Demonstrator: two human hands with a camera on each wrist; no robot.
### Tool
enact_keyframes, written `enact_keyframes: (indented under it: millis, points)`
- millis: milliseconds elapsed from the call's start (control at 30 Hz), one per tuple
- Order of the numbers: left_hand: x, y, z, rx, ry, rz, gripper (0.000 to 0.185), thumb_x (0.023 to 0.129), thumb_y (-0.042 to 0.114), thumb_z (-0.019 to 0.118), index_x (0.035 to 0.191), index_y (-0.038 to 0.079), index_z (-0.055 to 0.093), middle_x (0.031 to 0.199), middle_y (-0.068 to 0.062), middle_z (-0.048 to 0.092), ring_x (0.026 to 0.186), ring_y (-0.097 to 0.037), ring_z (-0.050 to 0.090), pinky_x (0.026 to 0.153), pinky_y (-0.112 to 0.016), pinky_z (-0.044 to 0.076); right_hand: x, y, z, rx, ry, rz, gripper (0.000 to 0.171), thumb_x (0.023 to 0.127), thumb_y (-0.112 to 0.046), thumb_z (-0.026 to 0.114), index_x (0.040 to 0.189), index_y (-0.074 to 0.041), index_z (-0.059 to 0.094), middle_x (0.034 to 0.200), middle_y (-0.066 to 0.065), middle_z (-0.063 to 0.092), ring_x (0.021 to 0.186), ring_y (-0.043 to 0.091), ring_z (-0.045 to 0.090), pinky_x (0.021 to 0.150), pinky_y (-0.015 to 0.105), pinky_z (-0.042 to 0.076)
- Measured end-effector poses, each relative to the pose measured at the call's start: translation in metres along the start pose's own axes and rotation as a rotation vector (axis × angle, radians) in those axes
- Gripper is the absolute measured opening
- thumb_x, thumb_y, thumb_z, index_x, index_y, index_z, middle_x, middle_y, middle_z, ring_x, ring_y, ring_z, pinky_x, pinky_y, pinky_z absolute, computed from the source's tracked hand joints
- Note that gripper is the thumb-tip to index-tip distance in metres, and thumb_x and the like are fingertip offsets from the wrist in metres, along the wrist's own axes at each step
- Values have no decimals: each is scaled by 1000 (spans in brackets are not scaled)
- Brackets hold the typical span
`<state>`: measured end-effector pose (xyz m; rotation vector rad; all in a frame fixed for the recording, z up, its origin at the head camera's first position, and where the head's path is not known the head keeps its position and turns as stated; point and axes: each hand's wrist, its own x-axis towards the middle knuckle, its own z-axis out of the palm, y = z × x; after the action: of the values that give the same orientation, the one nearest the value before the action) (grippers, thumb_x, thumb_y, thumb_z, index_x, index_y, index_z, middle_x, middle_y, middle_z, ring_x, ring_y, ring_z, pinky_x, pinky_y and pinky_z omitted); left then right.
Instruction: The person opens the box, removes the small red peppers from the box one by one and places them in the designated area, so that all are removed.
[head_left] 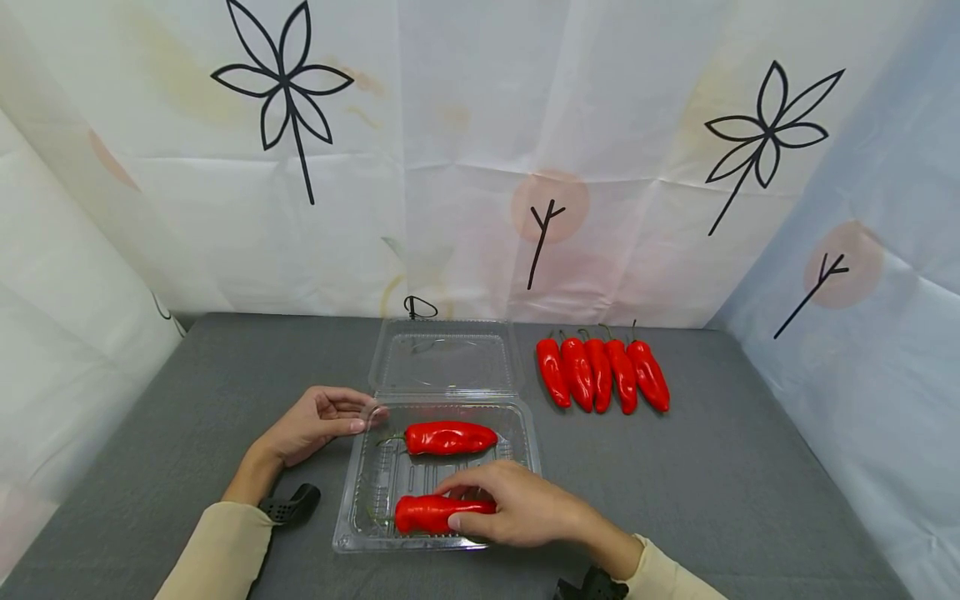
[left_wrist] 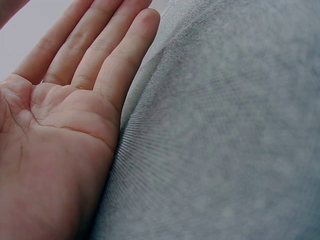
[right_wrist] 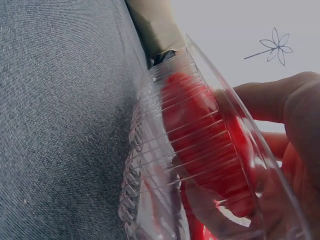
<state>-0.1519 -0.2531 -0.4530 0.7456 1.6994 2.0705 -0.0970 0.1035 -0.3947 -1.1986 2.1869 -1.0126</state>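
A clear plastic clamshell container (head_left: 345, 500) lies with its lid (head_left: 450, 358) folded back behind it. Inside, one red chili pepper (head_left: 450, 437) lies crosswise in the back part, its stem pointing left. My right hand (head_left: 525, 504) holds a second red chili pepper (head_left: 420, 514) in the front part, thumb and fingers round its right end. Through the ribbed side wall, the right wrist view shows that held pepper (right_wrist: 192, 130). My left hand (head_left: 318, 421) rests at the container's left edge, fingertips by the rim. In the left wrist view its fingers (left_wrist: 95, 45) are nearly straight.
Several red chili peppers (head_left: 600, 371) lie side by side at the back right, stems toward the rear. A grey cloth (head_left: 697, 508) covers the table. White printed fabric (head_left: 465, 125) hangs behind and at both sides.
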Motion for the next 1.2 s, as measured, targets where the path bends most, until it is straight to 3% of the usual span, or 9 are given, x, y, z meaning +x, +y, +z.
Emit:
enact_keyframes:
  millis: [200,467,700,900,1200]
  points:
    - [0,0,0,8,10,-9,32,95,-11,59,127,-10,63,121,-16,71,113,-23,69,95,-33,54,-1,1,-1,65,61,-21,34,98,-23,69,131,-16,66,120,-10,68,101,2,60,87,23,53]
    - [0,-2,-1,30,31,-23,32,96,-11,59,127,-8,63,121,-15,71,113,-23,69,96,-34,54,-3,-1,-4,121,165,-11,35,95,-23,73,130,-21,67,110,-9,69,95,6,62,81,26,56]
    - [-1,-3,-2,18,11,1,33,96,-12,58,128,-9,63,122,-15,71,113,-22,69,95,-33,55,-6,-4,-13,147,255,-19,37,95,-25,74,130,-14,67,114,1,70,96,11,65,79,26,58]
    - [0,-3,-2,15,4,8,33,95,-12,58,128,-7,64,121,-14,72,112,-21,69,93,-32,56,-10,-5,-25,128,315,-36,37,95,-22,74,130,-10,67,116,5,72,96,14,67,79,29,59]
    - [0,-4,-3,13,20,-10,33,95,-12,59,127,-4,66,119,-12,72,110,-19,70,92,-31,56,-16,-5,-39,85,367,-5,39,95,-22,73,132,-14,66,120,3,70,95,17,65,79,32,59]
